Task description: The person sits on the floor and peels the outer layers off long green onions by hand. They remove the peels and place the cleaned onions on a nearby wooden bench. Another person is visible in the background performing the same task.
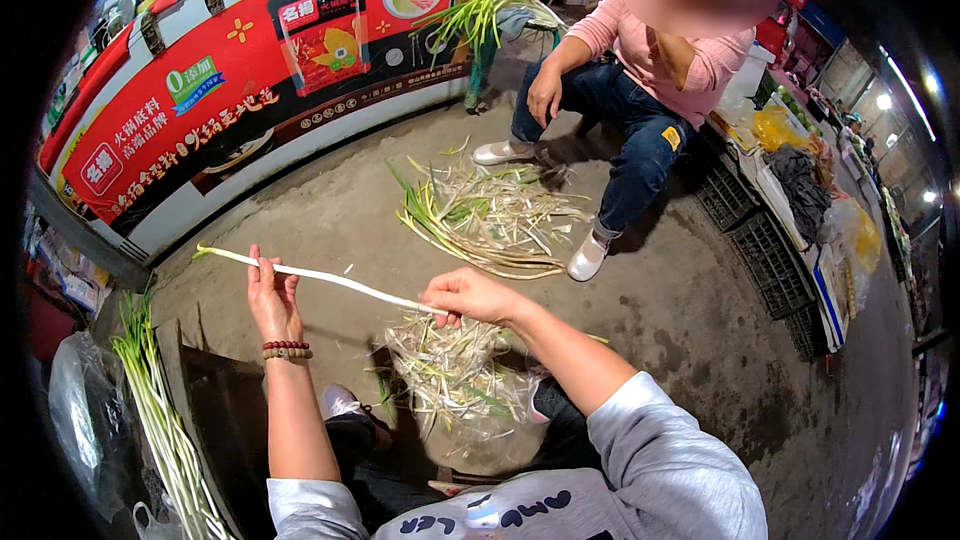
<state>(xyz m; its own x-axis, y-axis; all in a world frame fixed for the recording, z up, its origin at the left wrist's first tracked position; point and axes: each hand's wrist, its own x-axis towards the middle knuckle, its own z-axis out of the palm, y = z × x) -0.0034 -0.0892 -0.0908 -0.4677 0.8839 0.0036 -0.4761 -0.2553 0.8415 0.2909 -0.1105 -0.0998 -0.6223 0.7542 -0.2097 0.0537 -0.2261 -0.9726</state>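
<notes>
A long, pale green onion stalk (pixel 345 277) stretches between my two hands. My left hand (pixel 275 300), with bead bracelets at the wrist, holds it near its yellow-green tip, which sticks out to the left. My right hand (pixel 469 295) pinches the other end. Below my right hand, a heap of stripped onion skins and leaf scraps (pixel 450 371) lies on the floor between my feet. A bundle of white-stemmed green onions (pixel 169 420) leans at my lower left.
Opposite me sits a person in a pink top (pixel 637 82). Before them lies a pile of unpeeled onions and scraps (pixel 487 217). More green onions (pixel 495 7) rest on a green stool. A red-printed cabinet (pixel 247 90) lines the left; black crates (pixel 757 255) stand right.
</notes>
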